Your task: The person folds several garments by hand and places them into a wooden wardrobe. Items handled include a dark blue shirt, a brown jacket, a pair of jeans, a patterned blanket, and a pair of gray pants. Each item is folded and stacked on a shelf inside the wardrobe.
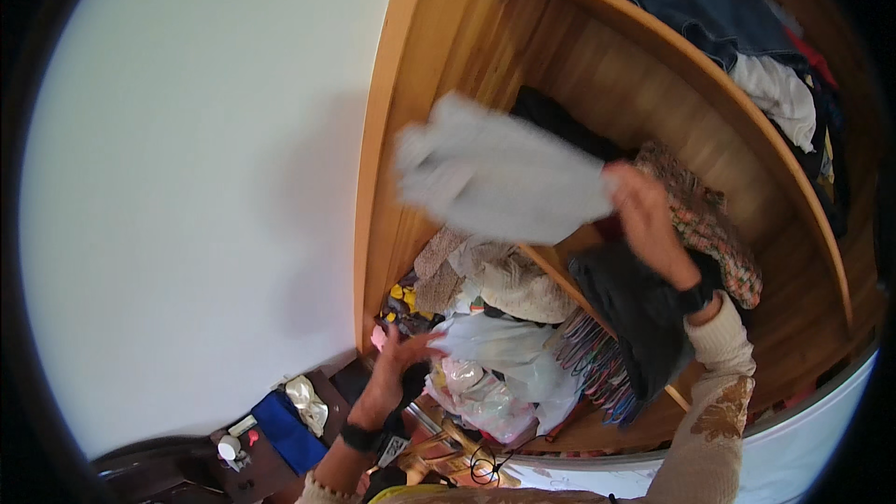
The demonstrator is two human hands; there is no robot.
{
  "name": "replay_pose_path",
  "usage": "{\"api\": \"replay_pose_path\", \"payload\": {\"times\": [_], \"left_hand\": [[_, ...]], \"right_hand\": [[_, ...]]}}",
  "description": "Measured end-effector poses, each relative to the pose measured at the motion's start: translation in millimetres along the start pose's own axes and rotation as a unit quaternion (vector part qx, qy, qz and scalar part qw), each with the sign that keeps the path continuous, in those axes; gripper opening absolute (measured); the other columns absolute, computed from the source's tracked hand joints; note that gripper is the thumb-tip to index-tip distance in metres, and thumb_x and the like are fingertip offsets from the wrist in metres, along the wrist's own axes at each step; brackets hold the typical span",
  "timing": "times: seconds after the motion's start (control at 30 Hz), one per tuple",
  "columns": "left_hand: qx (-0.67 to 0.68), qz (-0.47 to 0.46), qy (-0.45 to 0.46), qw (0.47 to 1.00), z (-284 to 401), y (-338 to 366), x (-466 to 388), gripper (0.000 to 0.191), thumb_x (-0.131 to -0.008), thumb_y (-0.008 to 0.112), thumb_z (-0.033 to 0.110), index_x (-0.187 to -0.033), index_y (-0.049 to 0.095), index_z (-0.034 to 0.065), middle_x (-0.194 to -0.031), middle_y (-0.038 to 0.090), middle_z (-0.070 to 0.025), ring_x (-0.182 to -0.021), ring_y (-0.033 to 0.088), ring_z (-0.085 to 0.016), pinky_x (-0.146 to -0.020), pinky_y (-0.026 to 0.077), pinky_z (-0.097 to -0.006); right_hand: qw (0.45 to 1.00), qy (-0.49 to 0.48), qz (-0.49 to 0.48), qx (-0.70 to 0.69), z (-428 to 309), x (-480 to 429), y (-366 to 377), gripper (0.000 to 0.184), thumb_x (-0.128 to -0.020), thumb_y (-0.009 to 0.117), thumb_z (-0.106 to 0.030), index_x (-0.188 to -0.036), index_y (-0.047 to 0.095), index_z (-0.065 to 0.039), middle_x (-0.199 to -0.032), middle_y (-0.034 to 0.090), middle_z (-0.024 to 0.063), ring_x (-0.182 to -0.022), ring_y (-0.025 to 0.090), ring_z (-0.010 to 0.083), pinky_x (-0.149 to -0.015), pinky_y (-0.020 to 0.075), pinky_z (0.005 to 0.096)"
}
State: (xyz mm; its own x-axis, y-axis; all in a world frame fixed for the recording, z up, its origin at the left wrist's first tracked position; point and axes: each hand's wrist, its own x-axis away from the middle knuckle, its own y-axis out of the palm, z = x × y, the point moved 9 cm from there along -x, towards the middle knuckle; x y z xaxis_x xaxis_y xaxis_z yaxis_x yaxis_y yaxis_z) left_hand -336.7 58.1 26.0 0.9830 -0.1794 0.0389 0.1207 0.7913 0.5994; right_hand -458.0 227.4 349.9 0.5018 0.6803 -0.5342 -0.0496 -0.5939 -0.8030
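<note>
My right hand [644,213] grips one end of a light grey cloth garment [504,171], blurred by motion, in front of a wooden wardrobe shelf. Lower down, my left hand [400,367] is held out with fingers apart and holds nothing. It is close to a pale translucent plastic bag [490,343] among piled clothes. Dark folded trousers or similar cloth [630,315] hang over the shelf edge below my right forearm. Beside my right hand lies a patterned knitted garment [707,224]. Black cloth [563,122] is partly hidden behind the grey garment.
An upper shelf [672,31] carries denim [707,0] and white cloth [777,94]. Several clothes hangers [602,367] are bunched in the lower compartment, near a knitted beige garment [525,287]. A white wall [210,154] stands left. A dark table [273,479] holds a blue cloth item [288,430] and a white cup [229,446].
</note>
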Motion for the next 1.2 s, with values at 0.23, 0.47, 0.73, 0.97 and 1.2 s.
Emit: {"api": "replay_pose_path", "payload": {"times": [0.23, 0.47, 0.73, 0.97, 1.2], "left_hand": [[0.274, 0.027, 0.052, 0.96, 30, 6, 40, 0.058, -0.096, 0.035, 0.052, -0.125, 0.051, 0.0043, -0.107, 0.06, -0.0093, -0.102, 0.055, -0.019, -0.094, 0.04, -0.0324], [0.292, 0.057, 0.081, 0.951, 15, -3, 80, 0.052, -0.096, 0.039, 0.048, -0.124, 0.051, 0.0057, -0.107, 0.06, -0.0081, -0.1, 0.056, -0.017, -0.091, 0.042, -0.0316], [0.29, 0.075, 0.076, 0.951, -1, 5, 91, 0.046, -0.096, 0.043, 0.044, -0.122, 0.052, 0.0073, -0.107, 0.059, -0.0066, -0.097, 0.057, -0.016, -0.087, 0.046, -0.0308], [0.261, 0.089, 0.09, 0.957, -7, 10, 78, 0.041, -0.096, 0.046, 0.041, -0.121, 0.052, 0.0086, -0.107, 0.059, -0.0054, -0.095, 0.057, -0.014, -0.084, 0.049, -0.03], [0.198, 0.118, -0.052, 0.972, -53, -5, 70, 0.043, -0.095, 0.05, 0.037, -0.123, 0.052, 0.004, -0.111, 0.062, -0.0061, -0.094, 0.061, -0.015, -0.084, 0.05, -0.03]], "right_hand": [[0.875, -0.319, -0.345, 0.115, -136, 114, 152, 0.013, -0.075, 0.058, -0.008, -0.088, 0.054, -0.007, -0.109, 0.053, 0.0083, -0.113, 0.049, 0.0233, -0.079, 0.051, 0.0302], [0.926, -0.182, -0.319, 0.081, -127, 132, 173, 0.038, -0.073, 0.063, -0.007, -0.11, 0.052, -0.003, -0.125, 0.047, 0.0179, -0.121, 0.044, 0.0324, -0.094, 0.0433, 0.0433], [0.958, 0.108, -0.218, -0.151, -165, 176, 228, 0.091, -0.07, 0.07, -0.012, -0.145, 0.018, -0.004, -0.143, 0.017, 0.0356, -0.132, 0.025, 0.0497, -0.105, 0.0306, 0.0457], [0.956, 0.15, -0.125, -0.218, -124, 185, 242, 0.075, -0.069, 0.062, -0.002, -0.139, 0.034, 0.0, -0.137, 0.036, 0.0293, -0.128, 0.039, 0.0393, -0.102, 0.0357, 0.0414], [0.71, 0.388, -0.145, -0.57, -53, 215, 256, 0.034, -0.091, 0.057, -0.011, -0.122, 0.053, 0.001, -0.113, 0.062, 0.0084, -0.1, 0.06, 0.0139, -0.085, 0.048, 0.0257]]}}
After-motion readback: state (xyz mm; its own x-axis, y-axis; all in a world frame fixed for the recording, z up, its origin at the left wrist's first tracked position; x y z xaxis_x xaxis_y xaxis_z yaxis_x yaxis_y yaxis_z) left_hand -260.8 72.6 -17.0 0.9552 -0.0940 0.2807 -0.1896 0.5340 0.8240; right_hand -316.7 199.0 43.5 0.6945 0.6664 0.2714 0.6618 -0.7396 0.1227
